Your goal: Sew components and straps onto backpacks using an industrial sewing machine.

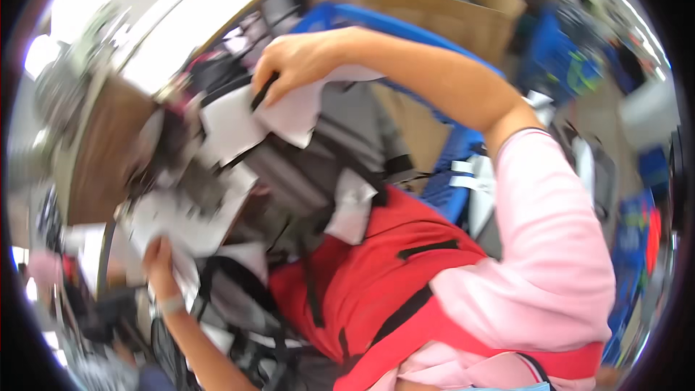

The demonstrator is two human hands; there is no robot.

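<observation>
My right hand [300,65] reaches across the upper middle, its fingers closed on a black strap [265,91] beside white paper-like sheets [230,123]. At the lower left, my left hand [161,264] pinches the edge of a broad white sheet [177,221] bearing dark marks. Between my hands lies a grey and black fabric item [293,174], perhaps a bag, with straps trailing from it. Another white piece [353,206] rests by the red apron [413,246] that I wear. Motion blur hides finer detail.
Blue crates [445,174] stand behind my right arm, with a large cardboard box [441,7] beyond them. Black bags and straps [239,297] crowd the area near my left forearm. A brown board-like surface [108,152] stands at the left.
</observation>
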